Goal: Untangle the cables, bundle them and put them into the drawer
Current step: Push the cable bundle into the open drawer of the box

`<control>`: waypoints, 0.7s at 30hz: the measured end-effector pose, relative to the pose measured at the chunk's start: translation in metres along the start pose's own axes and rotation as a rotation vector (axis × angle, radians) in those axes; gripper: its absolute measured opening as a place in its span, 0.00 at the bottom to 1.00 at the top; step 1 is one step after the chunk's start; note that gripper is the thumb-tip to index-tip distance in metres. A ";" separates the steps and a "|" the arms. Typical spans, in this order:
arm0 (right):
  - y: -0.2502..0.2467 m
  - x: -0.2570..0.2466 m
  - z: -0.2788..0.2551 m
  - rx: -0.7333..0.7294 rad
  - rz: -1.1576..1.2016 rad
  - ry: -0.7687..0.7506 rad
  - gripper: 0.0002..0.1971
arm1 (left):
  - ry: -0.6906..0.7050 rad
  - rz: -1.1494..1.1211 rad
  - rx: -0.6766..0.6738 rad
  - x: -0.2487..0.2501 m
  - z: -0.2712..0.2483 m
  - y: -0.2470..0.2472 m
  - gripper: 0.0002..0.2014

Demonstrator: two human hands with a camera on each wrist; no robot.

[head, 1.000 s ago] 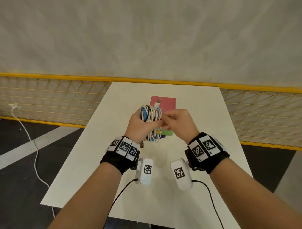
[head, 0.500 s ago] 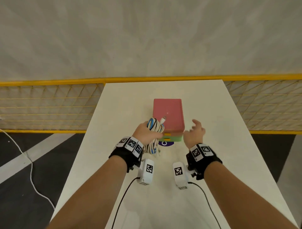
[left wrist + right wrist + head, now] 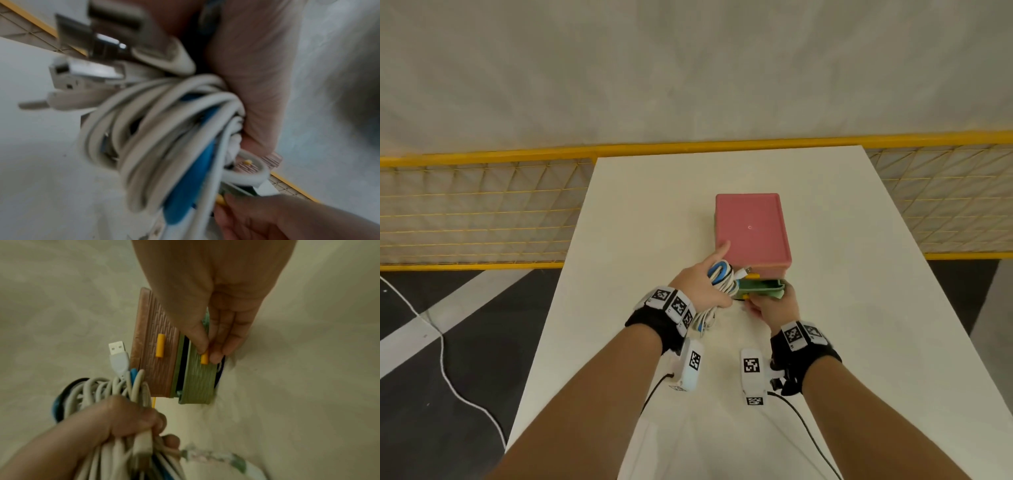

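My left hand [image 3: 702,284] grips a coiled bundle of white and blue cables [image 3: 720,279] [image 3: 164,138] [image 3: 107,389], held just left of the drawer unit's front; a USB plug [image 3: 117,347] sticks out of the top. The small drawer unit [image 3: 751,229] has a pink top drawer [image 3: 158,344] and a green drawer [image 3: 760,287] [image 3: 197,379] below it, each with a yellow handle. My right hand [image 3: 772,305] pinches the green drawer's yellow handle [image 3: 204,358] between thumb and fingers. The green drawer stands pulled out a little, showing a dark gap.
The drawer unit stands in the middle of a white table [image 3: 859,308]. A yellow-framed mesh fence [image 3: 482,212] runs behind the table. On the dark floor at the left lies a white cord [image 3: 448,370]. Black wires [image 3: 808,431] trail from my wrist cameras.
My right hand let go of the bundle, reached to the drawer unit and took the green drawer's handle; the drawer now stands slightly out. My left hand carried the bundle down beside the unit.
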State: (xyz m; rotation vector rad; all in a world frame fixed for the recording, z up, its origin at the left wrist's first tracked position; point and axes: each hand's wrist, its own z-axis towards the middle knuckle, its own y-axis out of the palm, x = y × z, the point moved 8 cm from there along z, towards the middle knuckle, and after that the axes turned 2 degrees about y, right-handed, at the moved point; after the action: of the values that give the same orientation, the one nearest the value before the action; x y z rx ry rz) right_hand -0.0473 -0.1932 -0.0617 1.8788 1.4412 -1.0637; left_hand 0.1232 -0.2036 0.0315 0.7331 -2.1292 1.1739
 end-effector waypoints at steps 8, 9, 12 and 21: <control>-0.033 0.008 -0.044 0.150 -0.394 0.021 0.37 | 0.028 -0.030 0.008 -0.004 0.001 0.005 0.54; -0.035 0.001 -0.041 0.170 -0.435 -0.006 0.37 | 0.027 -0.028 0.007 -0.004 0.000 0.006 0.54; -0.028 -0.020 -0.020 0.152 -0.502 -0.128 0.33 | 0.013 -0.011 0.004 -0.002 -0.003 0.006 0.55; -0.027 -0.001 -0.024 -0.082 -0.663 -0.205 0.41 | -0.048 0.075 0.010 0.003 -0.008 0.009 0.56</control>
State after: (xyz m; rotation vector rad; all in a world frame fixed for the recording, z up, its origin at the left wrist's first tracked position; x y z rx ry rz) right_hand -0.0665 -0.1668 -0.0469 1.1995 1.9993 -1.4112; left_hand 0.1168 -0.1932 0.0325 0.6974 -2.2090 1.2183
